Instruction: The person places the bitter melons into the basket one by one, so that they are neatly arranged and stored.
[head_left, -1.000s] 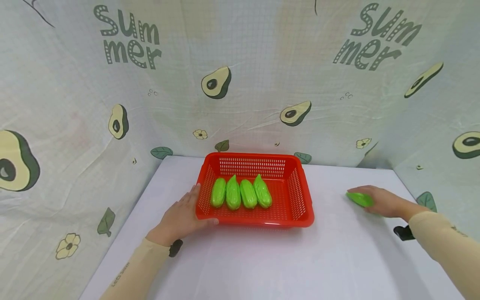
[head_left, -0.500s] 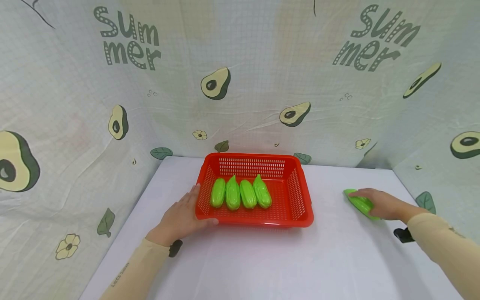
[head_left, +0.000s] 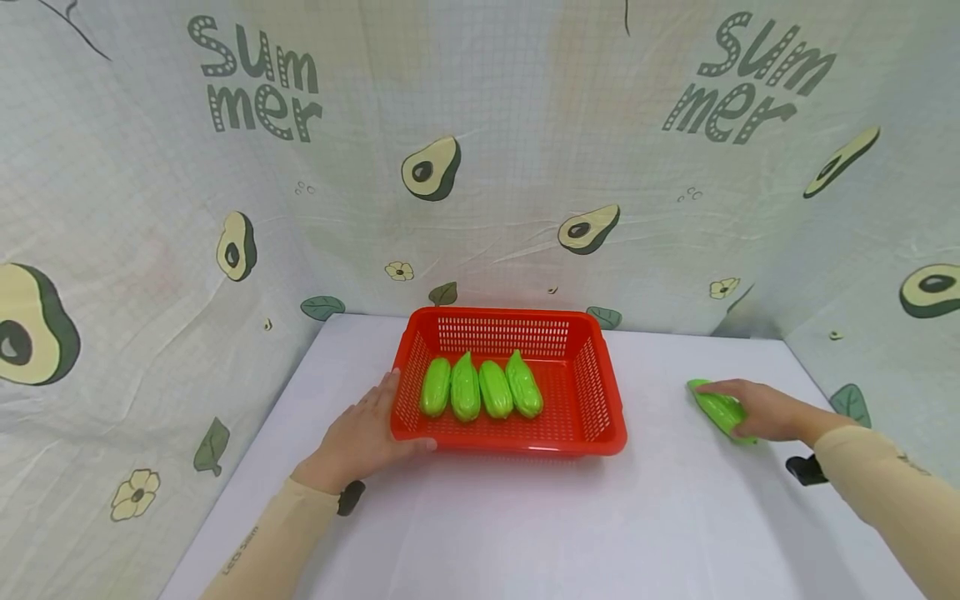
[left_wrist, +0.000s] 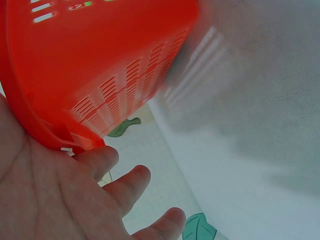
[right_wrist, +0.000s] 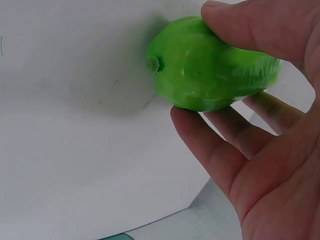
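In the head view a red plastic basket [head_left: 510, 443] stands on the white table. Several glossy green ridged gourds lie side by side in its left half, among them a pointed gourd [head_left: 466, 390]. My left hand [head_left: 363, 437] rests against the basket's left front corner, thumb along the front rim. The left wrist view shows the palm at the rim [left_wrist: 22, 107] with fingers loosely extended. To the right of the basket, my right hand [head_left: 768, 410] holds another green gourd [right_wrist: 192, 70] between thumb and fingers, close to the table. Part of that gourd is hidden by the hand.
A pale cloth printed with avocados [head_left: 431, 169] and lettering hangs behind the table and at both sides. White tabletop [head_left: 652, 392] lies between the basket and the right hand, and more tabletop [head_left: 517, 533] stretches in front.
The gourd under my right hand shows more of its length than a second ago and lies more slanted. My right thumb now shows on its near side. The left hand and basket stay put.
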